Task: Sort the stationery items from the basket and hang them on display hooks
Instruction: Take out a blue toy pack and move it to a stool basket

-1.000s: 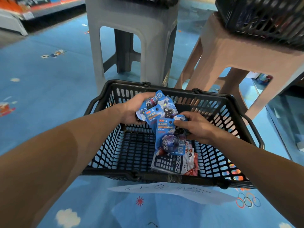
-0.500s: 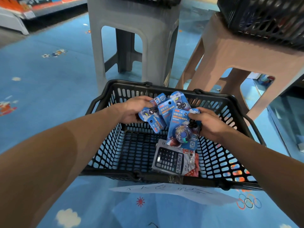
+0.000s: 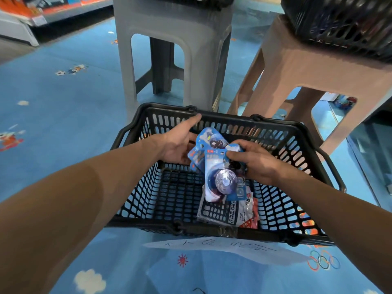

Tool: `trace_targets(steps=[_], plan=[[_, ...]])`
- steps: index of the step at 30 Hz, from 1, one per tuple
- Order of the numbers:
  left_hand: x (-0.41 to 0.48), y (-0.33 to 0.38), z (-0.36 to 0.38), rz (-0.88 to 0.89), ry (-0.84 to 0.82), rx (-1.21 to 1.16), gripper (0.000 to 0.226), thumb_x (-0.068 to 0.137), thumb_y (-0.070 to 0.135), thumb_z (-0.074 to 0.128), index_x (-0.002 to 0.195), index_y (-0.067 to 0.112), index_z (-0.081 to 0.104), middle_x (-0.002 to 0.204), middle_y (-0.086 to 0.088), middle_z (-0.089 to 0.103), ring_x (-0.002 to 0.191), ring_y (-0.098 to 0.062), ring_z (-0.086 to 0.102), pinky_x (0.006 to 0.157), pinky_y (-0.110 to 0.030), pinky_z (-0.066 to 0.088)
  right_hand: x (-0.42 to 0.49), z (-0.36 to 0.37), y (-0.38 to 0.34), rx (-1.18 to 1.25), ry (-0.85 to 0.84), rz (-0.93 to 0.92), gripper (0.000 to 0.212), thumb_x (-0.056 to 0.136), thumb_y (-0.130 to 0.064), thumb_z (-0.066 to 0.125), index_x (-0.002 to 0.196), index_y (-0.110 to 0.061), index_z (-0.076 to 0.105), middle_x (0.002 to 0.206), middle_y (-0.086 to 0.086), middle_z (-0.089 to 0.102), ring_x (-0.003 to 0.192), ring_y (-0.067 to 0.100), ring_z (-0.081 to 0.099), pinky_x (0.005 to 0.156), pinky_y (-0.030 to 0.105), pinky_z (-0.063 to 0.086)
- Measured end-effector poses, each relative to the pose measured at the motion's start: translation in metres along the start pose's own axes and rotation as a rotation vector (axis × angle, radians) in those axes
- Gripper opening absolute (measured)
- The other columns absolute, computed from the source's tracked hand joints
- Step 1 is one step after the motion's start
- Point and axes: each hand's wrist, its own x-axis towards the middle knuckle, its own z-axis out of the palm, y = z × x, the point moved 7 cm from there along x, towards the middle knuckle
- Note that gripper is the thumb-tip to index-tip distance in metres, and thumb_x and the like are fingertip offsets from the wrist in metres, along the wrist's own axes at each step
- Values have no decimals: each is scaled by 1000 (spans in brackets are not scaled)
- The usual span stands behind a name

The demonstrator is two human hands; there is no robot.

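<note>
- The left hand point(image 3: 180, 143) is held over the basket point(image 3: 135, 187), fingers straight and loosely spread toward the far rim, palm laid against the blue packs point(image 3: 220, 177).
- The packs are pinched at the top by the curled fingers of the right hand point(image 3: 254, 162) and held fanned above the basket's inside.
- Their number cannot be told, as the rear ones are covered by the front one.
- A calculator point(image 3: 216, 213) and a red packet point(image 3: 252, 217) are seen on the basket bottom, partly covered.
- Writing on the paper point(image 3: 212, 245) at the near rim cannot be read.
- A blue patterned floor point(image 3: 53, 124) is seen all round.
- A grey stool point(image 3: 169, 22) and a brown stool point(image 3: 307, 66) are placed behind.
</note>
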Motion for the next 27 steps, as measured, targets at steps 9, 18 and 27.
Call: trace_targets(steps=[9,18,27], plan=[[-4,7,20,154,-31,-113,68,95,61,57,140,10,62,134,-16,68,129,-36,61,117,-52,40,7,6,1,338,80,32,45,104,-13,54,143,7,44,132,25,63,103,33,69,80,48,61],[-3,-4,5,25,16,8,55,100,65,47,127,21,66,113,-9,78,104,-31,75,79,-60,61,12,-5,-27,-326,176,24,18,101,-24,64,114,-13,60,115,10,73,106,24,70,84,39,57],[-4,-12,17,-64,-72,210,61,92,74,50,115,23,73,113,-6,78,110,-27,72,97,-50,53,10,15,-25,-143,49,-69,9,102,-11,60,109,-7,56,100,16,72,86,23,73,75,38,62]])
